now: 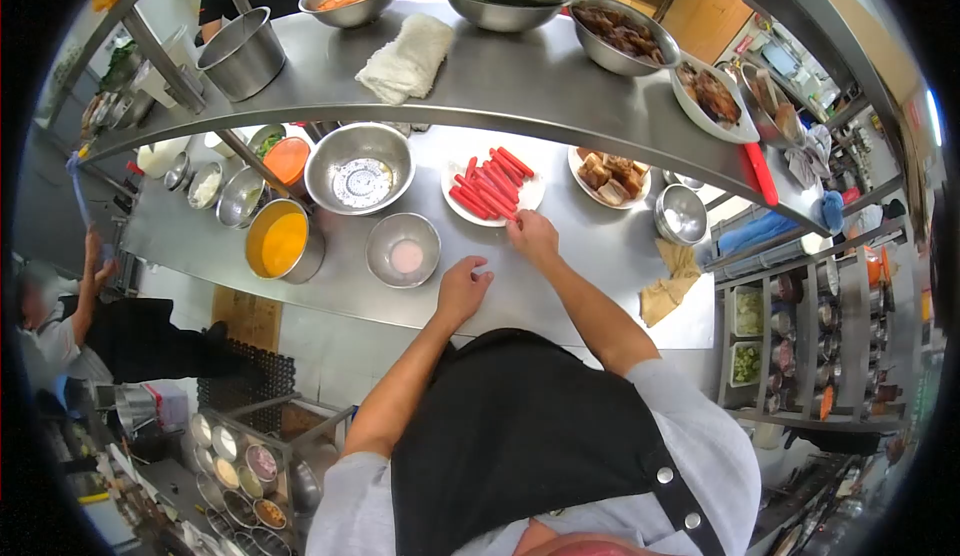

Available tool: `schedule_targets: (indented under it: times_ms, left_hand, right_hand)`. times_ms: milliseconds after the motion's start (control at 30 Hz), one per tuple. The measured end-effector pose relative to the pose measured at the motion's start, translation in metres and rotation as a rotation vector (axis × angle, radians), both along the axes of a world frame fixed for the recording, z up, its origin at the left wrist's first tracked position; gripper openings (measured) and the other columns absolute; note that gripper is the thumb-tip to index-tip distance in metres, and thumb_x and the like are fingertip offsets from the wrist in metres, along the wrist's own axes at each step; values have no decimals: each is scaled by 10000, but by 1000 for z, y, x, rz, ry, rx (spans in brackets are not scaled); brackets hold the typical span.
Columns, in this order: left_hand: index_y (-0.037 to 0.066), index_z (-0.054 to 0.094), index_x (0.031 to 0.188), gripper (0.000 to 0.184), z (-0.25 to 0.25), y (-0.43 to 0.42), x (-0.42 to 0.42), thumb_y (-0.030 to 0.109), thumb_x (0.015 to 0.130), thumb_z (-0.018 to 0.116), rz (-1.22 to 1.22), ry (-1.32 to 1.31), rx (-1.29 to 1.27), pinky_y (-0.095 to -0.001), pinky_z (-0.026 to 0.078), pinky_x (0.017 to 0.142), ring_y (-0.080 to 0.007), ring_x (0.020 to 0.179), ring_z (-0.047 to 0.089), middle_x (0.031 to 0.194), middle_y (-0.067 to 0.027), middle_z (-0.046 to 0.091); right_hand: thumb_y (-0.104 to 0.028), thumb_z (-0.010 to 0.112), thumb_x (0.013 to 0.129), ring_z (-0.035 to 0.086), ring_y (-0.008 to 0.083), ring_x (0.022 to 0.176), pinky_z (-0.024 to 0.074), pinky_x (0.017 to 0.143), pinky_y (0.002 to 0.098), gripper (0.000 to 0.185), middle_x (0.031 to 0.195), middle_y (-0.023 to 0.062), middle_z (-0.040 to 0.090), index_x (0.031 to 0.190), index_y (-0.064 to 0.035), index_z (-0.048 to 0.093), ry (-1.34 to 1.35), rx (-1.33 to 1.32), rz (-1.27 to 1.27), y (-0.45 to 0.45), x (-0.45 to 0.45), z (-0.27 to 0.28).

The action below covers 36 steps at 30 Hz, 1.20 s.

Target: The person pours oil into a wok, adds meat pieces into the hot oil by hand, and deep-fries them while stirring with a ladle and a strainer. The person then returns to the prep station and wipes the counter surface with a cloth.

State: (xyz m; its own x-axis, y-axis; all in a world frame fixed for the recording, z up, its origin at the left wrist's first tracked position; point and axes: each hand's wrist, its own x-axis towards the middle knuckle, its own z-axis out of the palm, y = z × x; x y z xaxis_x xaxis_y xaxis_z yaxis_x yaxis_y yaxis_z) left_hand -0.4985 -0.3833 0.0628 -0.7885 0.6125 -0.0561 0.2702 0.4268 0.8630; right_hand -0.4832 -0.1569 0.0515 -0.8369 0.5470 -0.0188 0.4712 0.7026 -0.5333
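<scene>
Several red sausages lie on a white plate on the steel table. My right hand is at the plate's lower right edge, its fingertips pinched at the end of a sausage. My left hand hovers near the table's front edge, between a small steel bowl and my right hand, fingers loosely bent and apart, holding nothing. The small bowl has a little pink stuff at its bottom.
A steel shelf with bowls and a white towel crosses above the table. Left stand a large bowl and a pot of yellow liquid; right, a plate of brown chunks and a cloth. A person is at left.
</scene>
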Motion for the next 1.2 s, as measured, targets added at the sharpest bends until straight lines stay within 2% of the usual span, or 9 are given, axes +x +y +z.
schedule_targets:
  times_ms: [167,267,367,467,567,600,700,800,1200]
  left_hand:
    - [2,644,1204,352,11,46,-32,238,949,699,37,469,137,-409,544,747,-251,800,692,1058,-174,720]
    - [32,632,1184,284,45,76,-35,240,991,658,135,-373,101,-351,531,710,-189,797,687,1049,-131,722]
    - [76,631,1159,220,30,92,-54,241,1014,636,254,-880,530,-304,512,655,-142,791,680,1007,-71,728]
    - [91,638,1115,138,30,104,-61,187,1016,629,204,-869,644,-270,513,585,-127,740,671,951,-40,733]
    - [65,637,1101,112,21,115,-68,135,1015,623,182,-857,741,-238,529,578,-120,744,682,947,-60,735]
    - [61,638,1094,108,27,116,-68,131,1013,625,192,-855,749,-238,531,578,-120,740,681,942,-62,733]
    - [56,642,1074,94,38,121,-61,122,1008,629,216,-819,754,-243,542,601,-119,730,672,923,-60,723]
    - [52,645,1059,89,41,129,-49,117,1001,635,259,-791,739,-255,553,637,-125,728,661,906,-54,707]
    - [12,646,1039,94,53,139,-28,89,986,637,344,-683,709,-288,570,696,-145,764,662,924,-71,688]
  right_hand:
    - [-327,650,912,696,380,909,531,786,497,290,922,189,717,939,-54,743,147,-168,-82,-20,22,36]
    - [-310,697,888,714,310,796,557,747,402,316,910,147,751,1030,-34,754,187,-53,-12,-15,23,35]
    - [-293,687,884,680,399,832,529,742,474,261,871,186,705,970,-55,749,348,-190,66,-15,27,54]
    - [-288,670,940,714,352,938,558,802,457,321,1032,206,725,1151,-55,731,285,-126,294,12,38,55]
    - [-272,586,1031,674,287,1176,543,971,409,424,1296,220,674,1372,-23,618,510,-444,156,12,67,72]
    - [-273,488,1091,503,256,1404,429,1135,378,532,1544,201,497,1532,17,427,450,-626,250,23,81,84]
    - [-344,441,1106,390,274,1490,343,1211,392,628,1625,181,378,1601,10,287,683,-907,404,17,111,103]
    - [-345,380,1116,302,279,1537,274,1247,411,645,1662,197,292,1618,23,209,751,-900,514,17,77,101]
    - [-383,374,1109,191,305,1577,187,1275,445,681,1699,180,199,1625,15,180,667,-1094,584,42,37,92]
